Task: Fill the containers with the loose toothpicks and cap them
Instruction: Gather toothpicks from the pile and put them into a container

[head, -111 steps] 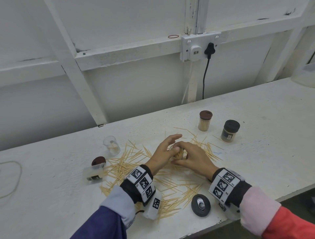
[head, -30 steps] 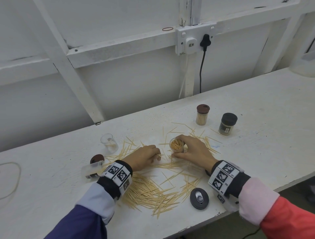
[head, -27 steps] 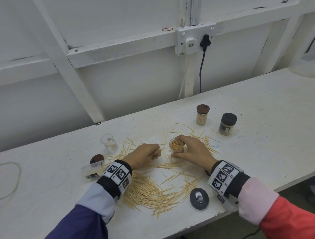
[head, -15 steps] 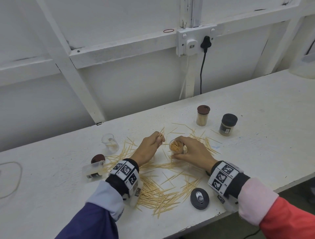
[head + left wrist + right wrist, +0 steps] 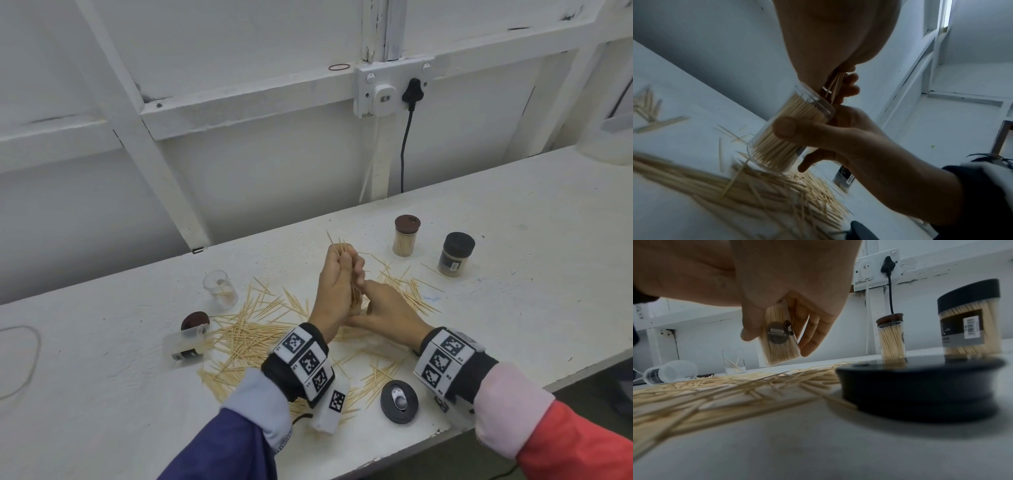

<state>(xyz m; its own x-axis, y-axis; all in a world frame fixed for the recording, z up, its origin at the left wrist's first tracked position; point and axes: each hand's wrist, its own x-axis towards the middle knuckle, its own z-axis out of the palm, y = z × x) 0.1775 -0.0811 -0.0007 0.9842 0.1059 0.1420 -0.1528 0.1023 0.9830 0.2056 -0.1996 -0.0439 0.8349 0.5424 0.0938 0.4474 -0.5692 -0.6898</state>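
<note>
Five containers show on the white bench (image 5: 513, 212). One clear jar (image 5: 789, 129), nearly full of toothpicks, is tilted and lifted just off the bench, gripped between the thumb and curled fingers of the right hand (image 5: 387, 311). Above its mouth the left hand (image 5: 337, 284) pinches a small bundle of toothpicks (image 5: 835, 86) upright, tips sticking out above the fist. Behind stand a full jar with a brown cap (image 5: 406, 235) and a wider full jar with a black cap (image 5: 455, 254), near each other. To the left, a small open glass jar (image 5: 221, 287) holds only a few sticks, and another clear jar (image 5: 183, 346) lies on its side beside a brown cap (image 5: 194, 321). Loose toothpicks (image 5: 250, 339) are spread over the bench around the hands, and a black cap (image 5: 399, 401) lies near the front edge. Compared with half a second ago, the left hand has risen from beside the jar to directly over its mouth, while the right hand keeps its grip on the jar.
</note>
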